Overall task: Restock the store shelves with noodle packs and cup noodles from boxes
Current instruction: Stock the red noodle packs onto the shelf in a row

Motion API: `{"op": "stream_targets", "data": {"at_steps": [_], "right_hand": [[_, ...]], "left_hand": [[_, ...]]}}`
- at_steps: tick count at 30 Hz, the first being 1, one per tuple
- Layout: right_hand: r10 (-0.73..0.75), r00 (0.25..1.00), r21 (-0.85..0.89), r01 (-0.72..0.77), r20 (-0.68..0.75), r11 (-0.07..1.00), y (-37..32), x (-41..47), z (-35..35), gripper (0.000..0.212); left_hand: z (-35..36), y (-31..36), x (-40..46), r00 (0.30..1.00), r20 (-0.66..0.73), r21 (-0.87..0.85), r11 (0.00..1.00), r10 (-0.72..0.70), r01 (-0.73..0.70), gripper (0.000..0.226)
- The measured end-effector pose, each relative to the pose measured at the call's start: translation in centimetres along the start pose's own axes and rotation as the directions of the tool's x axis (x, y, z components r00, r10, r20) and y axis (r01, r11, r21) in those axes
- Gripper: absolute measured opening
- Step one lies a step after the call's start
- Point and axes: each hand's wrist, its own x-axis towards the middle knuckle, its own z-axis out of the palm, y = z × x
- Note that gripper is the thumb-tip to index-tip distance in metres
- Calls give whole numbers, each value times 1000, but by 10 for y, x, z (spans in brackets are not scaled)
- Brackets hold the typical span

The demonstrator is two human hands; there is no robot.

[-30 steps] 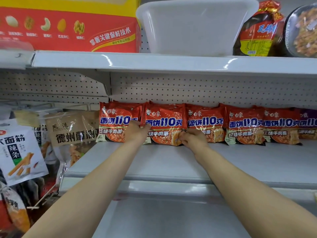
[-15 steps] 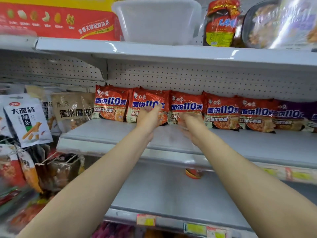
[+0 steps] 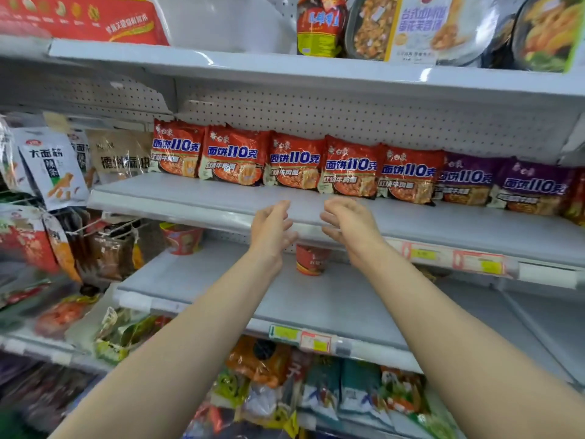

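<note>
Noodle packs (image 3: 294, 164) line only the shelf (image 3: 190, 198) back, front apparently bare; both hands, left (image 3: 271, 228) and right (image 3: 348, 221), hover loosely spread, holding nothing.

I'm holding my left hand (image 3: 271, 228) and right hand (image 3: 347, 224) empty, fingers loosely curled, before the shelf (image 3: 443, 226) edge; red packs (image 3: 294, 166) are standing along its back, purple packs (image 3: 500, 185) at the row's right end.
</note>
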Motion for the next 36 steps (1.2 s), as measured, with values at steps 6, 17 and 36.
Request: {"op": "stream_targets", "data": {"at_steps": [6, 17, 36], "right_hand": [[52, 999, 22, -52, 9, 998, 39, -49, -51, 5], [299, 950, -96, -307, -93, 947, 151, -116, -119, 9], [770, 507, -150, -859, -387, 490, 445, -234, -213, 10]], "left_hand": [[8, -62, -60, 996, -15, -26, 996, -85, 85, 13], [-20, -181, -118, 953, -72, 138, 943, -296, 303, 25], [-181, -430, -182, 619, -322, 334, 526, -716, 782, 33]]}}
